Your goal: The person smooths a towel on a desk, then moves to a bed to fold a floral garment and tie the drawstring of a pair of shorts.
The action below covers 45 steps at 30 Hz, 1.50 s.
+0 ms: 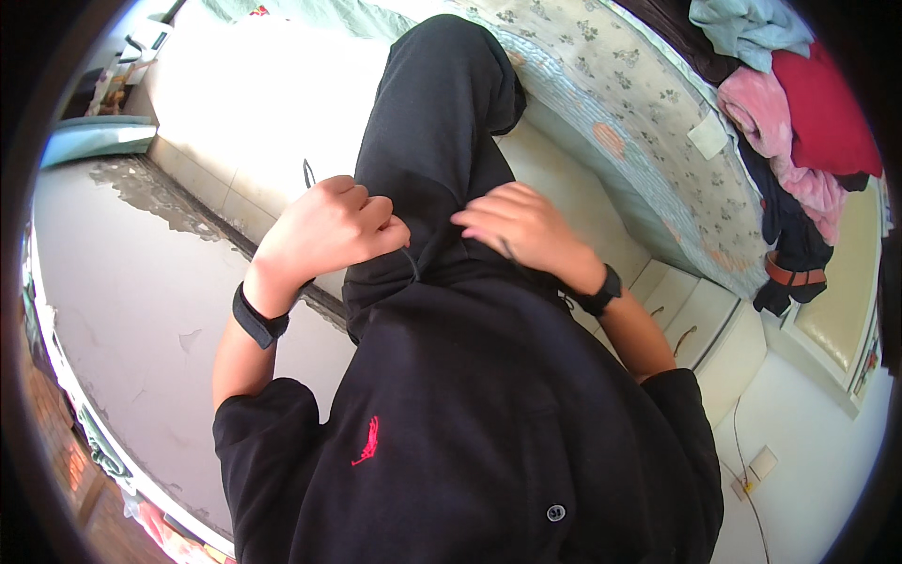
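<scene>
Bed edge (601, 141) close on the right; left hand (329, 226) fisted on a thin drawstring (411, 261), right hand (526, 226) flat on black trousers (432, 122).

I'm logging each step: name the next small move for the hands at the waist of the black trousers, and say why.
Probably draw the thin dark cord toward the right hand. The left hand is fisted on it at the black trousers, while the right rests open.

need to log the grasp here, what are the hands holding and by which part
The left hand is fisted on a thin dark cord at the waist of the black trousers, gripping near its end. The right hand lies flat on the waistband; whether it grips anything cannot be told.
</scene>
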Available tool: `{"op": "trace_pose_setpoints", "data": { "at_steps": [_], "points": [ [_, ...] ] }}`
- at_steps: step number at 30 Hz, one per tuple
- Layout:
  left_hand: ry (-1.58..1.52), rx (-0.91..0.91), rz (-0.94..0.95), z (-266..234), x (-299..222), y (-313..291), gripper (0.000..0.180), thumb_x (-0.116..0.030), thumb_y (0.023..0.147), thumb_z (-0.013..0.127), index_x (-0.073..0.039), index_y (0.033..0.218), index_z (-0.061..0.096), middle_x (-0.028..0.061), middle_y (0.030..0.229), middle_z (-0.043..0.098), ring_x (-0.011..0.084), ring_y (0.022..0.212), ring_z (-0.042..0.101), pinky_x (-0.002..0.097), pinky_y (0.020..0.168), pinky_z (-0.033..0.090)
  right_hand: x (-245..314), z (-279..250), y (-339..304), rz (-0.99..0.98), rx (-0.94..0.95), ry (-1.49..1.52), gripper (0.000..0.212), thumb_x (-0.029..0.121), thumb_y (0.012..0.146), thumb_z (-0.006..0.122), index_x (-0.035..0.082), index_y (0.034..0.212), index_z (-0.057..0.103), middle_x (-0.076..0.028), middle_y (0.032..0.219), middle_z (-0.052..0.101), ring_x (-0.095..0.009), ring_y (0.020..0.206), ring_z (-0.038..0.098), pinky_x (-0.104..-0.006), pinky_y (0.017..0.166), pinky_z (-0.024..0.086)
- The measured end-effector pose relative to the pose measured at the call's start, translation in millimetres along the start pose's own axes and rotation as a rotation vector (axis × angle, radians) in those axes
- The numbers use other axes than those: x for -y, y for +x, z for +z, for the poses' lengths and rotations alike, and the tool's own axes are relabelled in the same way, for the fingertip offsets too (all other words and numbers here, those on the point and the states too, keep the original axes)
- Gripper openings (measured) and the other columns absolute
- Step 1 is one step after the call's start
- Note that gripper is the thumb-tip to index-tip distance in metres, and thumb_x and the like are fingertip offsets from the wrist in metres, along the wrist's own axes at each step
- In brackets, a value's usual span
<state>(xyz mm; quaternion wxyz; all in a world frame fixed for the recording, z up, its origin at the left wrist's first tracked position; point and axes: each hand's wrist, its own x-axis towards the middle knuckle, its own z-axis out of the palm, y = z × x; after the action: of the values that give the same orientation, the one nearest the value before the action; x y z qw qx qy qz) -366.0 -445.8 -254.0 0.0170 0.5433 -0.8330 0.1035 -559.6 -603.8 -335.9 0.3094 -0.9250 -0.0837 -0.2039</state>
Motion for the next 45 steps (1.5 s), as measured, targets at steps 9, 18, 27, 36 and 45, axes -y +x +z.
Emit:
{"op": "trace_pose_setpoints", "data": {
  "at_steps": [9, 18, 27, 36, 45],
  "points": [
    [-0.001, -0.018, -0.066, 3, -5, -12, 0.026, -0.026, 0.069, 0.068, -0.018, 0.066, 0.044, -0.0020, 0.053, 0.033, 0.0119, 0.040, 0.037, 0.0260, 0.043, 0.032, 5, 5, 12, -0.111, 0.111, 0.094, 0.021, 0.025, 0.077, 0.068, 0.008, 0.087, 0.063, -0.002, 0.091, 0.060, -0.021, 0.093, 0.054, -0.0339, 0.080, 0.046],
    [-0.024, 0.058, -0.054, -14, -24, 2, 0.021, -0.030, 0.072, 0.069, -0.018, 0.070, 0.052, -0.0016, 0.054, 0.039, 0.0130, 0.041, 0.043, 0.0265, 0.045, 0.034, 5, 19, -12, -0.094, 0.073, 0.200, 0.020, 0.018, 0.077, 0.070, 0.003, 0.079, 0.056, -0.010, 0.072, 0.057, -0.028, 0.069, 0.055, -0.0360, 0.065, 0.046],
    [-0.210, 0.160, -0.128, -36, -33, 27, 0.026, -0.034, 0.075, 0.067, -0.012, 0.065, 0.055, 0.0013, 0.057, 0.047, 0.0196, 0.052, 0.051, 0.0303, 0.053, 0.039, 70, -52, -18, -0.263, -0.107, -0.279, 0.042, 0.027, 0.074, 0.072, 0.014, 0.048, 0.041, 0.002, 0.044, 0.037, -0.015, 0.040, 0.043, -0.0281, 0.041, 0.032],
    [-0.630, 0.540, -0.631, -39, 15, -10, 0.027, -0.025, 0.075, 0.072, -0.010, 0.096, 0.062, 0.0083, 0.072, 0.061, 0.0271, 0.068, 0.061, 0.0344, 0.065, 0.046, 24, -106, -64, 0.534, 0.132, -0.312, 0.028, 0.015, 0.082, 0.062, 0.010, 0.109, 0.058, -0.010, 0.095, 0.063, -0.028, 0.093, 0.059, -0.0397, 0.081, 0.044],
    [-0.583, 0.153, -0.955, 18, 108, -19, 0.034, -0.016, 0.079, 0.068, -0.010, 0.112, 0.061, 0.0086, 0.096, 0.066, 0.0248, 0.085, 0.063, 0.0336, 0.073, 0.050, -33, -155, -51, 0.605, 0.123, -0.228, 0.030, 0.009, 0.086, 0.056, 0.010, 0.115, 0.061, -0.012, 0.123, 0.057, -0.034, 0.112, 0.052, -0.0400, 0.095, 0.042]
  ]
}}
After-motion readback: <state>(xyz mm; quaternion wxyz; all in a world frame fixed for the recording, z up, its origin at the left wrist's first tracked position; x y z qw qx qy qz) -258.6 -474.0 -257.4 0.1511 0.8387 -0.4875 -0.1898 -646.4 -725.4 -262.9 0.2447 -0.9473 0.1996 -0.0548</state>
